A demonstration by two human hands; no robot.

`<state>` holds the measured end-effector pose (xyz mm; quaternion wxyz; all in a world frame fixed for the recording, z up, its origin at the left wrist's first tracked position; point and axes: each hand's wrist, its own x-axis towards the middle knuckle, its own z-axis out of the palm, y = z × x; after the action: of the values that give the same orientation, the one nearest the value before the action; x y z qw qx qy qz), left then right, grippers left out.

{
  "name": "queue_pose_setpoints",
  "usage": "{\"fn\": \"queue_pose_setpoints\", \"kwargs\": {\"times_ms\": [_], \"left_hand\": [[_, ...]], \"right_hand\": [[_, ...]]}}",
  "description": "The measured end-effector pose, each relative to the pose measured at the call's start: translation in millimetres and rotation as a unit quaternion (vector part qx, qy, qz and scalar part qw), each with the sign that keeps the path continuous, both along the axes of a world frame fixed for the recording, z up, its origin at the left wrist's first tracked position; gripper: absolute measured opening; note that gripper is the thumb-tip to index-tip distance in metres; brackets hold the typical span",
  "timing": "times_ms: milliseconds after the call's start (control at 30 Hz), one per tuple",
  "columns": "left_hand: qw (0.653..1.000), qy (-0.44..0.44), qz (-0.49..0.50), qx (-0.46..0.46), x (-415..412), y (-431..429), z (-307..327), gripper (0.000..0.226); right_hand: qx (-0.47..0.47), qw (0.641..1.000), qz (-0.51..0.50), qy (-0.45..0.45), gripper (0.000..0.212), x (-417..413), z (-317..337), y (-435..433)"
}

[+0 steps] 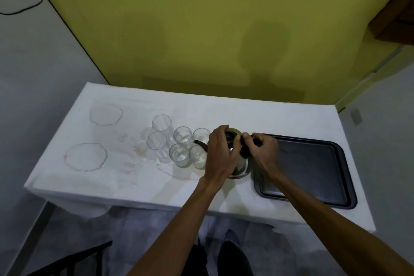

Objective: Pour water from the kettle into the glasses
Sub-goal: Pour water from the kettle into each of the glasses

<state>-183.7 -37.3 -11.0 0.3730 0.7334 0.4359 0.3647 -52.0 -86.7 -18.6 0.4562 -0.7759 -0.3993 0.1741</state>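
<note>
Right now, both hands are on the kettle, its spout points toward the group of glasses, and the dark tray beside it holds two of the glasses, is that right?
Not quite: the dark tray holds no glasses. All six glasses stand on the white cloth, on the kettle's other side. The rest holds: the head view shows the left hand and right hand on the kettle, spout toward the glasses.

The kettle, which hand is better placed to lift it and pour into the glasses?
Right. The right hand grips the kettle at its handle side, opposite the spout that points at the glasses. The left hand lies over the lid and body, suited only to steadying.
</note>
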Motion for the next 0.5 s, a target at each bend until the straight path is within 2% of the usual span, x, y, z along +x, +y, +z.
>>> {"fn": "queue_pose_setpoints", "kwargs": {"times_ms": [267, 400, 500], "left_hand": [[0.997, -0.053, 0.03, -0.047, -20, 17, -2, 0.044], [0.995, -0.072, 0.036, -0.063, -24, 20, -3, 0.053], [0.994, -0.079, 0.038, -0.071, -26, 21, -6, 0.048]], "right_hand": [[-0.032, 0.995, 0.047, -0.083, 0.068, -13, 18, 29], [-0.041, 0.99, 0.055, -0.125, 0.069, -17, 22, 36], [-0.054, 0.986, 0.063, -0.144, 0.067, -19, 25, 39]]}}
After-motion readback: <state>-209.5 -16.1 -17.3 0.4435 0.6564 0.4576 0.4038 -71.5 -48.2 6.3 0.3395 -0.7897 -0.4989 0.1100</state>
